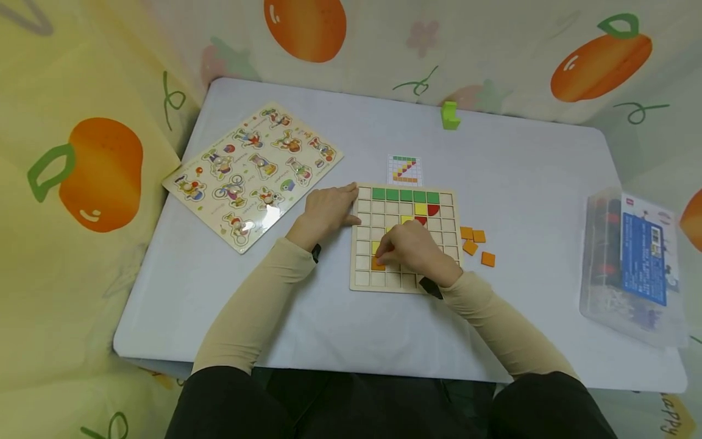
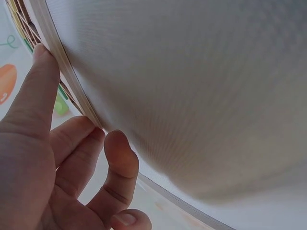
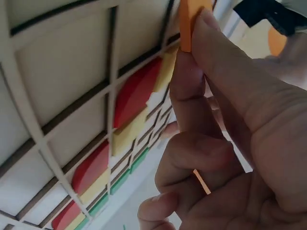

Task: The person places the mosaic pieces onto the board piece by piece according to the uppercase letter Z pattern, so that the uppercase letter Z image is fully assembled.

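A wooden grid board (image 1: pixel 362 280) lies on the table, holding green squares (image 1: pixel 406 196) along its upper row and a diagonal of yellow squares (image 1: pixel 420 208) and red rounded pieces (image 1: pixel 433 210). My right hand (image 1: pixel 414 247) pinches an orange square tile (image 3: pixel 186 26) between thumb and index finger, over the board's lower left cells. A thin orange edge (image 3: pixel 202 182) also shows among its curled fingers. My left hand (image 1: pixel 329 210) touches the board's left rim near the upper corner, its fingers fairly straight. A small pattern card (image 1: pixel 404 171) lies just beyond the board.
Several loose orange tiles (image 1: pixel 488 259) lie right of the board. An illustrated puzzle board (image 1: pixel 258 177) is at the left. A clear plastic box (image 1: pixel 598 292) stands at the far right, and a light green block (image 1: pixel 450 116) near the back edge.
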Available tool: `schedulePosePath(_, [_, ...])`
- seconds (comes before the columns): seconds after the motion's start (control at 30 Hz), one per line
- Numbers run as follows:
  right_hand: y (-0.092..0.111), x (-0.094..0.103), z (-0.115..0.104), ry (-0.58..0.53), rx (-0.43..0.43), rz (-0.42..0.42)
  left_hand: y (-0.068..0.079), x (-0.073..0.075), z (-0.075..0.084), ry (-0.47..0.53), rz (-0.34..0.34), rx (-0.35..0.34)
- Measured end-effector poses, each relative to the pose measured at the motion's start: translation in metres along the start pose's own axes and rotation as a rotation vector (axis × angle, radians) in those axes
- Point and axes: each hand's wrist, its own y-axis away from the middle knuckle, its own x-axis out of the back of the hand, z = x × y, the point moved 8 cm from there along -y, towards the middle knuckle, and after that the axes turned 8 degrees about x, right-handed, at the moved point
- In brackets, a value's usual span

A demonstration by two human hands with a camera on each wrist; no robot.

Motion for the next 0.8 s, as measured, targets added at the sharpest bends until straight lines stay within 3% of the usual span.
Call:
schedulePosePath(0.3, [0.001,-0.002,-0.004,0.002,0.047,0.02,0.001,0.002,-0.002,-0.004,0.008,0.003])
schedulePosePath(0.4, [0.006,0.005,0.004,0.01,0.027,0.051,0.002,0.003,0.0,0.0,0.0,0.002])
schedulePosePath(0.57, [0.026,0.03,0.045,0.034,-0.139,0.123,0.001,0.003,0.0,0.004,-0.017,-0.002])
schedulePosePath(0.8, [0.065,0.063,0.102,0.204,-0.402,0.111,0.001,0.003,0.001,0.003,-0.027,0.0])
